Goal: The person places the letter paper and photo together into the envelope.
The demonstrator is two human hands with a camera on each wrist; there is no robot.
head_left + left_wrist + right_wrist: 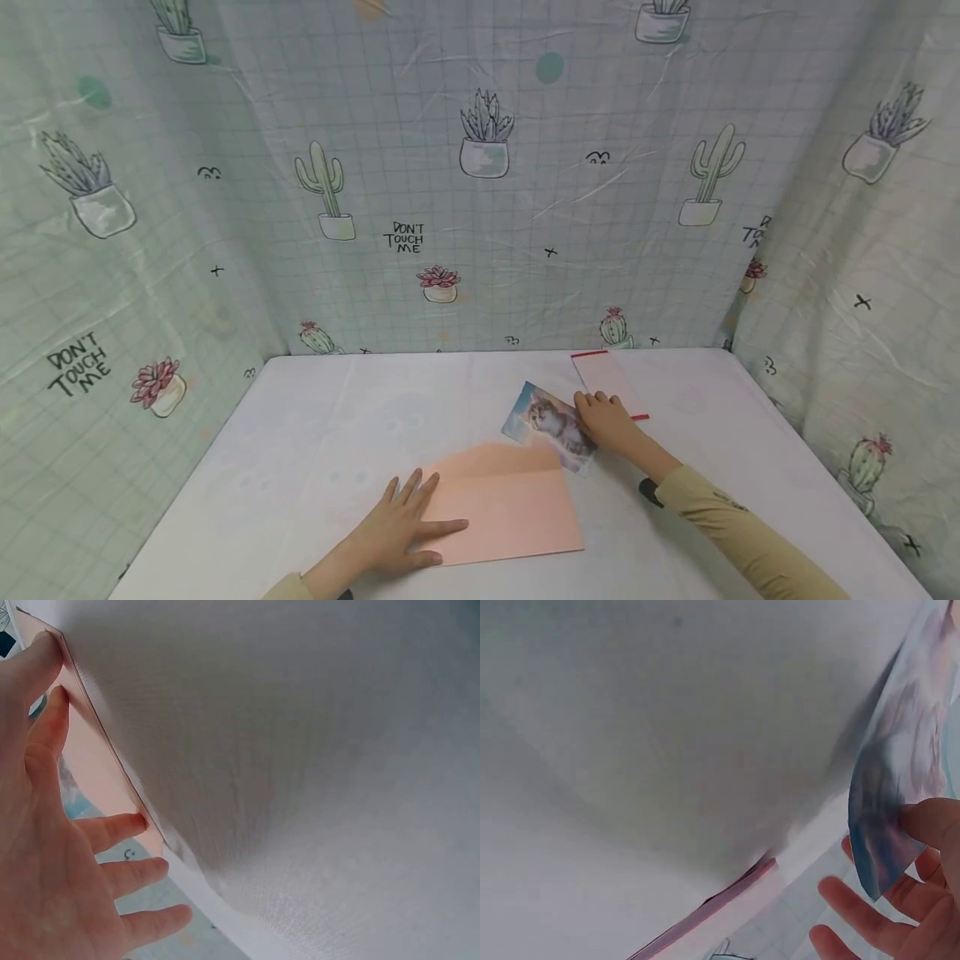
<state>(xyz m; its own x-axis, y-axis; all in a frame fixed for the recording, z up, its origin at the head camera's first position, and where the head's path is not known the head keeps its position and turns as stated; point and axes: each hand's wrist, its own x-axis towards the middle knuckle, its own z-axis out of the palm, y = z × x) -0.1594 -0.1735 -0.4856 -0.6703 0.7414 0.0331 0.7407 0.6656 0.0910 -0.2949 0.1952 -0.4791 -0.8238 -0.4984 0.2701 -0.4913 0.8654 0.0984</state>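
Note:
A peach envelope (510, 512) lies on the table with its flap spread toward the back. My left hand (393, 529) rests on its left side, fingers spread apart; in the left wrist view the thumb and fingers lie along the edge of the envelope (101, 761). Between thumb and fingers, my right hand (611, 425) pinches a corner of a postcard (546, 421) with a cat picture. The near end of the card overlaps the envelope's flap. In the right wrist view the postcard (900, 765) bends, its pinched end raised off the tabletop.
Behind the right hand lies a pale pink flat piece (609, 379) with red strips at both ends. The white table (315, 433) is enclosed on the back and sides by a cactus-print cloth (525, 217).

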